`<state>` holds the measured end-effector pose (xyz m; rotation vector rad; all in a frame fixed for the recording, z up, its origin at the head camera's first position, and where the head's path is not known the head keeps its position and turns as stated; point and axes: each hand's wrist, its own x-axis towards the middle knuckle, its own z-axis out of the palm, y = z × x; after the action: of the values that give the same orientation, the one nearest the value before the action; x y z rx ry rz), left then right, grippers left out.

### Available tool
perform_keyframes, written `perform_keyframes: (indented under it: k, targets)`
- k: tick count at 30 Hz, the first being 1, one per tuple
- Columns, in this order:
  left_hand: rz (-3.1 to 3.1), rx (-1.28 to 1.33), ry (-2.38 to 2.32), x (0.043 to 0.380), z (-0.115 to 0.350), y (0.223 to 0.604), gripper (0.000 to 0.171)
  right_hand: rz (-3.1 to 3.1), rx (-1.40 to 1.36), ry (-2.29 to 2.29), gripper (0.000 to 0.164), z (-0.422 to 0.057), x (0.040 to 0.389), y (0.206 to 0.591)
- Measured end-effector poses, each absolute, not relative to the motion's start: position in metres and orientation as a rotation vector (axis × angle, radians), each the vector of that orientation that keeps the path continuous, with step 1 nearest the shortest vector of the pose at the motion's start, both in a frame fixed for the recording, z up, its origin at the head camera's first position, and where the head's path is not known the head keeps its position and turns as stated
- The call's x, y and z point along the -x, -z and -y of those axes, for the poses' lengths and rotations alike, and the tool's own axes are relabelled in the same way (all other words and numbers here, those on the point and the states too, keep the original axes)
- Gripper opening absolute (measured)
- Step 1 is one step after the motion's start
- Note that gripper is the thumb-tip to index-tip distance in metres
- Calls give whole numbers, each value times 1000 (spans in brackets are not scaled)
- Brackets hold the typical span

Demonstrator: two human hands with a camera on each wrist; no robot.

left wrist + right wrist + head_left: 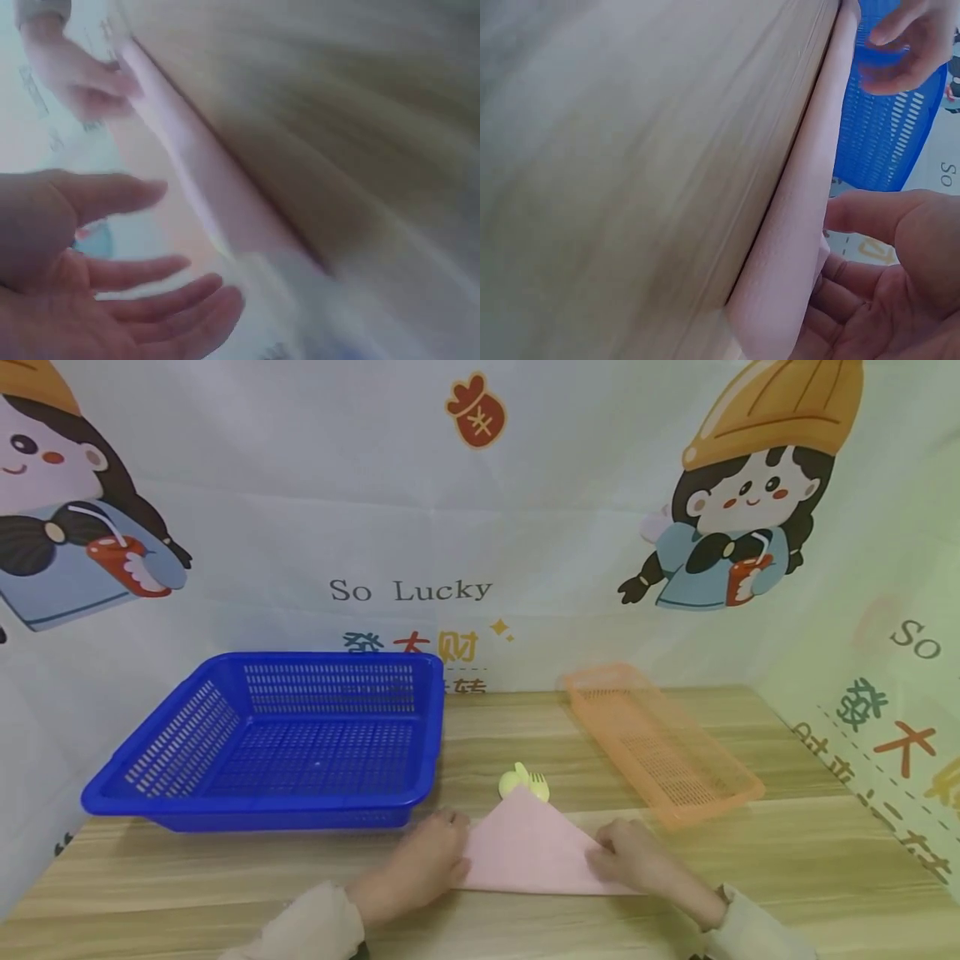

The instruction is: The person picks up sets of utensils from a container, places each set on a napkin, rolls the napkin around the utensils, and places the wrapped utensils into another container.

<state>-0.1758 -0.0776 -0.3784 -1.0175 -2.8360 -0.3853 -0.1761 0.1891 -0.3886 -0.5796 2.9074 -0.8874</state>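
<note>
A pink cloth (532, 852) lies folded in a triangle on the table, its long straight side toward me and its point away. At its left corner is my left hand (426, 864), fingers loosely bent; the left wrist view shows this hand (142, 277) apart from the cloth's edge. My right hand (637, 857) holds the right corner. In the right wrist view the thumb of that hand (900, 277) meets the cloth's edge (799, 217), and the fingers are partly hidden behind it. Just beyond the point lie a yellow-green spoon (510, 783) and fork (537, 779), partly covered.
A large blue plastic basket (300, 817) stands at the left, close to my left hand. Farther right lies a shallow orange basket (723, 768), set at a slant. A printed white curtain (555, 527) hangs behind the wooden table (810, 868).
</note>
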Motion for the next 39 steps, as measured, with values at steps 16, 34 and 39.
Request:
perform_keyframes:
  k: [16,34,39]
  targets:
    - [2990,1367,-132,141,44,384,68,-2992,293,698,38,-173,174,385]
    - [3016,1417,-50,141,42,387,70,-2939,1095,36,76,-149,125,388]
    - [3016,1397,-20,141,40,387,71,-2901,1074,-121,89,-142,121,398]
